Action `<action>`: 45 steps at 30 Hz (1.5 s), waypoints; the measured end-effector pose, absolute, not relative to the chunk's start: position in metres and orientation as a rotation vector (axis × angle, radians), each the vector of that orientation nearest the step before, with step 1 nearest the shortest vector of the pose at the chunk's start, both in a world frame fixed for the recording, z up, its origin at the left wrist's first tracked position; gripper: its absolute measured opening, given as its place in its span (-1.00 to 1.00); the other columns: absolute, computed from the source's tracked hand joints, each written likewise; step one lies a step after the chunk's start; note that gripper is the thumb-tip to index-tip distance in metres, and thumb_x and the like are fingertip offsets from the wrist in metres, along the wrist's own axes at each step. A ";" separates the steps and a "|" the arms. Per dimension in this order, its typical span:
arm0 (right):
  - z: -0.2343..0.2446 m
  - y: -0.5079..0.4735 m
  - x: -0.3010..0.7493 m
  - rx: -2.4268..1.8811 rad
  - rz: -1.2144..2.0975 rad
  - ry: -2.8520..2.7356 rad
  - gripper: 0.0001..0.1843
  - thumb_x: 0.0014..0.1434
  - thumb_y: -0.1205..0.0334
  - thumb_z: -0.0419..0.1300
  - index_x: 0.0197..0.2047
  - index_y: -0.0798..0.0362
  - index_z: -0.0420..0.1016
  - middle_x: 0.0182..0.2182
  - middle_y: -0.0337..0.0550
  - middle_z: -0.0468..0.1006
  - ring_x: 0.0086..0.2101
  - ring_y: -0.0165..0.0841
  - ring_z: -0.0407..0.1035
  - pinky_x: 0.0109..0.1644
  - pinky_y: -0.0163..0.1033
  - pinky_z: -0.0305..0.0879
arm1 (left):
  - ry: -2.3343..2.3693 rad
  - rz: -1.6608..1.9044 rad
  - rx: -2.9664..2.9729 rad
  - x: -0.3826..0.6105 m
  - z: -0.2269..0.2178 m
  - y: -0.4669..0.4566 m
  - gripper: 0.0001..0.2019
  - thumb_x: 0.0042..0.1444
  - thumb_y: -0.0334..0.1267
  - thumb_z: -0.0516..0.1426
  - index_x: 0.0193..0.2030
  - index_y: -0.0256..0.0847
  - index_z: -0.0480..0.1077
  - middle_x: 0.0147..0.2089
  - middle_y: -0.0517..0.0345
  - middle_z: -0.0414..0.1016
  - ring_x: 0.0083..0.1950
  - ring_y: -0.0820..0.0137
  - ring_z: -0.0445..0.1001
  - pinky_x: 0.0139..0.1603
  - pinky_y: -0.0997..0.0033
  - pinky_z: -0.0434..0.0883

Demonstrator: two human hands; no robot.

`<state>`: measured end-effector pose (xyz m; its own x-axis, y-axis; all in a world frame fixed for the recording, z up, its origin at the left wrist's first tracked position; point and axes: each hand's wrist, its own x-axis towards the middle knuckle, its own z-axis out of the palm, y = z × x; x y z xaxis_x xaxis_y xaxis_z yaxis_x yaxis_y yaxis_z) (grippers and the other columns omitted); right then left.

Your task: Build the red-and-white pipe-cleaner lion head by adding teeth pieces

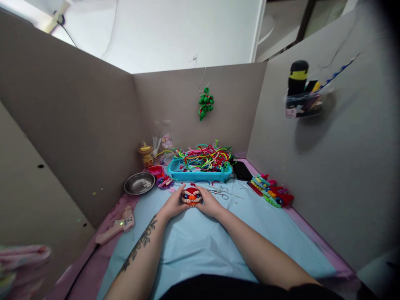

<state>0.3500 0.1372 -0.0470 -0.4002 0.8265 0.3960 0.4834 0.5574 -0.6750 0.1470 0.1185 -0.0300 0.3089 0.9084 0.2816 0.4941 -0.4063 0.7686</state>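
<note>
Between my two hands is a small red and orange craft bird [191, 196] with cream bands around blue eyes and an orange beak. My left hand [176, 202] closes on its left side, and my right hand [207, 201] closes on its right side. The bird's face is turned toward me, low over the light blue table cover [200, 237]. Just right of my right hand lie a pair of scissors [222, 194]. Short red pipe cleaner pieces [215, 182] are scattered behind my hands.
A blue tray [200, 176] heaped with pipe cleaners stands behind. On the left are a metal bowl [139, 184] and a corded pink glue gun [117, 228]. Colourful craft pieces [271, 191] and a black phone-like slab [241, 171] lie right. Grey panels [193, 104] surround the table.
</note>
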 end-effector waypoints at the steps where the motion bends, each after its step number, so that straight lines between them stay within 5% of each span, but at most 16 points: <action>1: -0.047 0.137 0.350 -1.047 0.605 -2.063 -0.22 -0.11 0.34 0.24 0.20 0.05 0.11 0.06 0.06 0.30 0.05 -0.16 0.20 0.14 -0.01 0.10 | 1.227 0.957 2.025 0.146 -0.031 0.119 -0.09 -0.21 -0.33 0.27 0.31 -0.23 -0.05 0.20 -0.14 0.24 0.19 0.18 0.25 0.20 0.15 0.15; 5: -0.043 0.136 0.352 -1.007 0.638 -2.056 -0.20 -0.13 0.37 0.23 0.20 0.06 0.10 0.07 0.05 0.28 0.06 -0.17 0.19 0.14 -0.04 0.11 | 1.207 0.975 1.989 0.140 -0.034 0.122 -0.15 -0.18 -0.41 0.22 0.30 -0.22 -0.03 0.19 -0.14 0.26 0.15 0.22 0.29 0.15 0.20 0.22; 8: -0.041 0.136 0.352 -0.976 0.655 -2.059 -0.20 -0.14 0.39 0.22 0.20 0.04 0.09 0.10 0.04 0.23 0.10 -0.18 0.14 0.18 -0.04 0.07 | 1.345 1.009 1.943 0.137 -0.034 0.123 -0.20 -0.20 -0.43 0.19 0.26 -0.18 0.05 0.17 -0.11 0.27 -0.08 0.32 0.43 -0.05 0.29 0.36; 11: -0.042 0.136 0.350 -0.954 0.656 -2.075 -0.18 -0.15 0.36 0.24 0.21 0.01 0.09 0.18 0.05 0.11 0.17 -0.16 0.04 0.22 -0.02 0.00 | 1.661 0.968 1.919 0.135 -0.031 0.121 -0.30 -0.18 -0.39 0.18 0.20 -0.21 0.14 -0.04 -0.01 0.43 -0.28 0.39 0.45 -0.18 0.37 0.36; 16: -0.046 0.138 0.345 -0.893 0.658 -2.128 -0.22 -0.13 0.44 0.17 0.20 -0.04 0.12 0.24 0.00 -0.01 0.20 -0.18 -0.01 0.22 -0.03 0.00 | 1.799 0.949 1.821 0.138 -0.032 0.121 -0.49 -0.05 -0.40 0.09 0.11 -0.25 0.22 -0.31 0.05 0.52 -0.26 0.31 0.47 -0.18 0.38 0.33; 26: -0.044 0.145 0.347 -1.006 0.768 -1.849 -0.33 -0.12 0.35 0.24 0.11 0.02 0.19 0.03 -0.04 0.30 0.02 -0.24 0.23 0.12 -0.11 0.14 | 1.102 1.230 0.970 0.159 -0.022 0.118 -0.33 -0.17 -0.51 0.21 0.12 -0.17 0.09 0.03 -0.09 0.39 -0.26 0.41 0.52 -0.18 0.36 0.44; 34: -0.034 0.139 0.346 -0.912 0.748 -1.909 -0.38 -0.06 0.30 0.24 0.12 0.00 0.26 0.04 -0.05 0.32 0.05 -0.22 0.19 0.15 -0.10 0.09 | 0.981 1.273 0.800 0.168 -0.023 0.120 -0.30 -0.19 -0.53 0.28 0.10 -0.28 0.06 -0.31 0.08 0.51 -0.34 0.46 0.51 -0.14 0.42 0.42; 45: -0.036 0.141 0.345 -0.927 0.779 -1.906 -0.35 -0.04 0.29 0.23 0.16 -0.09 0.24 0.05 -0.09 0.31 0.04 -0.19 0.20 0.14 -0.06 0.10 | 0.886 1.231 0.933 0.178 -0.023 0.117 -0.05 -0.17 -0.31 0.32 0.31 -0.24 -0.15 -0.37 0.13 0.50 -0.45 0.52 0.43 -0.39 0.54 0.28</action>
